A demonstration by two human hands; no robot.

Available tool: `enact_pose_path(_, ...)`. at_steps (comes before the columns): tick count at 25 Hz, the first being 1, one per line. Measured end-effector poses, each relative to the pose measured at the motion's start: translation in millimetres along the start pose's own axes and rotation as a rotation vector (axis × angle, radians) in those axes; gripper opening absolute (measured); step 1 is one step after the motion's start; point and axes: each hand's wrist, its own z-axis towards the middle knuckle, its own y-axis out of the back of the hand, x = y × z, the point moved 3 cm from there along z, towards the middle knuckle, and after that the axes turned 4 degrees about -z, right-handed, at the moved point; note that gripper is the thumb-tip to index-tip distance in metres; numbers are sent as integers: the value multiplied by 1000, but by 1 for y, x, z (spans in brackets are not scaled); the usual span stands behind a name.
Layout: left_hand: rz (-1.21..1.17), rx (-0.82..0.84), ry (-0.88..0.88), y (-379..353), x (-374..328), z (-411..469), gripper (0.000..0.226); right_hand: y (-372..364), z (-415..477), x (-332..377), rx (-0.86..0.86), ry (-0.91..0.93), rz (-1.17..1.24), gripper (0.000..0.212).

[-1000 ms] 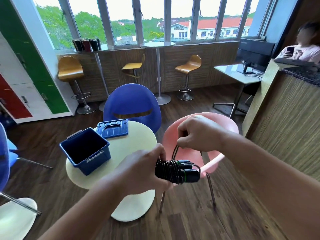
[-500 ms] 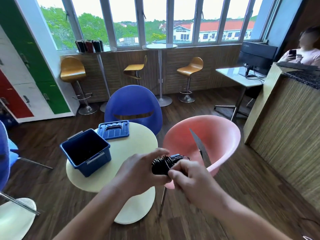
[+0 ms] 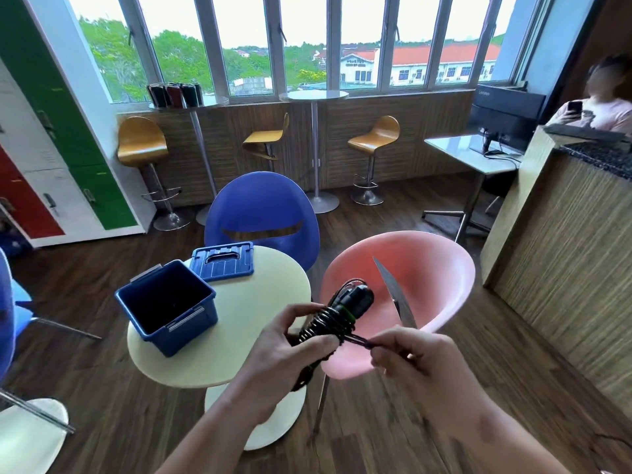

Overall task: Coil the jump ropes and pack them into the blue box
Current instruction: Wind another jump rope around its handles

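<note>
A black jump rope (image 3: 337,314) with green-ringed handles is wound into a tight bundle, tilted up to the right over the pink chair. My left hand (image 3: 287,350) grips the bundle's lower end. My right hand (image 3: 415,362) pinches the loose rope end, which runs taut from the bundle. The open blue box (image 3: 167,302) stands empty on the round cream table (image 3: 260,295), left of my hands. Its blue lid (image 3: 222,261) lies flat behind it.
A pink chair (image 3: 420,268) stands right of the table and a blue chair (image 3: 263,203) behind it. A wooden counter (image 3: 564,234) rises at the right, with a person behind it. Bar stools and tall tables line the window wall.
My right hand went from above the bundle, down around it, and out to the right, pulling the rope end taut. The bundle has tilted from level to pointing up.
</note>
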Motion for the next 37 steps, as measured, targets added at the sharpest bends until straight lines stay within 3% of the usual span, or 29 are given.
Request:
enact_pose_path(5, -328, 103, 145, -23, 15, -11, 62, -5, 7, 16, -67, 72, 57, 20)
enact_pose_path(12, -423, 156, 208, -32, 18, -14, 77, -9, 15, 35, -82, 10, 266, 14)
enact_pose_path(17, -353, 132, 116, -16, 21, -11, 83, -7, 13, 48, -113, 108, -66, 15)
enact_pose_path(20, -393, 134, 133, -8, 18, -10, 71, 0, 11, 45, -63, 139, -204, 14)
enact_pose_path(22, -451, 111, 169, -8, 17, -10, 61, 8, 10, 39, -25, 137, -264, 23)
enact_pose_path(26, -534, 44, 201, -13, 18, -6, 60, 19, 14, 30, 11, 54, -303, 12)
enact_pose_path(28, -489, 16, 181, -11, 19, -5, 65, 25, 19, 23, 23, -64, -93, 17)
enact_pose_path(32, -326, 84, 116, -6, 18, -8, 68, 37, 21, 13, 31, -316, 844, 22)
enact_pose_path(34, -272, 174, 98, -9, 19, -10, 65, 30, 21, 17, 47, -332, 1215, 31)
enact_pose_path(37, -310, 208, 95, -14, 23, -13, 64, 20, 22, 29, 87, -257, 1399, 35)
